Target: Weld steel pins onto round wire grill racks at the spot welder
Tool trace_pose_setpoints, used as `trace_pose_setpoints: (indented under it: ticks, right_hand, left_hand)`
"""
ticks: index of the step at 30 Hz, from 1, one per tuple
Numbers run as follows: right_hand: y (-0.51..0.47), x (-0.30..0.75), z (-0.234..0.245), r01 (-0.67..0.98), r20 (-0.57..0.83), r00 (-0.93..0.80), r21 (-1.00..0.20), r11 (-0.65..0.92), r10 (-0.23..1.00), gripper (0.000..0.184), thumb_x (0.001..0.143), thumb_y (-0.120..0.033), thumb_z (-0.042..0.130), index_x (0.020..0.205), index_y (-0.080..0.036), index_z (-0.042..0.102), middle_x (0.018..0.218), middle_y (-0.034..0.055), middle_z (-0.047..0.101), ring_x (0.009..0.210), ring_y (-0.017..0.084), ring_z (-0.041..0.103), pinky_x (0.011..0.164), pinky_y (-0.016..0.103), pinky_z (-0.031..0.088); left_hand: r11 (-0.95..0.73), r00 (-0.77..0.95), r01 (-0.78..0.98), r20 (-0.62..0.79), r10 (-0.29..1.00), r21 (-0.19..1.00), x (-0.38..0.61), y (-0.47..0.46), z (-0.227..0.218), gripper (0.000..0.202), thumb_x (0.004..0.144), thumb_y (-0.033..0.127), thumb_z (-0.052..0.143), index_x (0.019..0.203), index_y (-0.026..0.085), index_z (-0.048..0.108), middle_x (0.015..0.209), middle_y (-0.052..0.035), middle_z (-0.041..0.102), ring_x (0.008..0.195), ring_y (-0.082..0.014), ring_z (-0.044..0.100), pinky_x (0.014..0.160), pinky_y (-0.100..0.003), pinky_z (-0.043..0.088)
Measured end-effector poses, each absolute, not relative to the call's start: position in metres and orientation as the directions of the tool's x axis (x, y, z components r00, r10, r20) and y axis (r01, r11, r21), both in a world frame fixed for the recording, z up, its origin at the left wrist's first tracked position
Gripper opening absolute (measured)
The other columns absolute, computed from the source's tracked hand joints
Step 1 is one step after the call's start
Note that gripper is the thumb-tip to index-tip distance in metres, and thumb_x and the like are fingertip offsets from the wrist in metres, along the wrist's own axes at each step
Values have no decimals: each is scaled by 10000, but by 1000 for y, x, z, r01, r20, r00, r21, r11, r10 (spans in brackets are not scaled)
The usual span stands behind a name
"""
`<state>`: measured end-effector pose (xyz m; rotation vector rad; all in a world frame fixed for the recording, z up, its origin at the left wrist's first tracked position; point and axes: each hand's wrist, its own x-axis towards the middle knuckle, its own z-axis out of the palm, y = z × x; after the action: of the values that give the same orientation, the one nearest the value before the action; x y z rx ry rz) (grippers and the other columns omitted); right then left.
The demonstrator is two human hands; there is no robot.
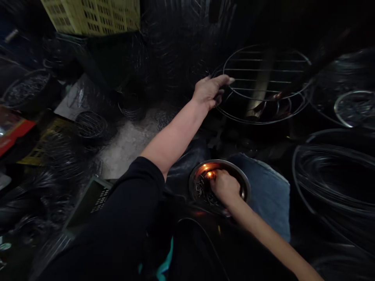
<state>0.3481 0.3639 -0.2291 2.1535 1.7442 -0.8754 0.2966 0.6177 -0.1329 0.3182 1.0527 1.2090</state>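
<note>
The round wire grille sits up ahead in the dark, right of centre, and the left hand is stretched out to its near-left rim, fingers curled onto the wire with the thumb over the top. Nearer in, the right hand is down inside a shallow metal bowl of small wire pieces, fingers bunched, though what they pinch is hidden. Coils of wire lie right, a yellow crate top left.
</note>
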Motion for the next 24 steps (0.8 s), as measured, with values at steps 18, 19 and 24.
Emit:
trace_pose_setpoints:
  ticks: [18, 19, 24]
  right_hand:
    - [424, 440, -145, 482, 131, 505, -863, -153, 853, 383, 751, -496, 705, 923, -168, 800, 676, 51, 735, 579, 203, 673, 598, 309, 535]
    - [435, 441, -140, 512, 158, 510, -846, -150, 845, 358, 753, -480, 701, 902, -170, 800, 653, 46, 726, 578, 205, 673, 595, 307, 528]
    - [464, 431, -135, 387, 114, 568, -911, -142, 815, 342, 767, -438, 690, 937, -162, 797, 578, 19, 687, 519, 187, 646, 516, 274, 490]
  left_hand:
    - [257, -64, -598, -365, 929, 759, 298, 548, -133, 630, 484, 139, 898, 1021, 212, 576, 734, 66, 515, 593, -63, 504, 509, -192, 330]
    - [251, -69, -598, -362, 930, 761, 300, 547, -132, 643, 473, 148, 906, 1022, 210, 577, 745, 64, 515, 595, -62, 507, 511, -191, 335]
    - [209, -101, -597, -331, 938, 775, 304, 550, -130, 665, 438, 194, 925, 995, 212, 562, 781, 61, 497, 595, -50, 504, 511, -182, 345]
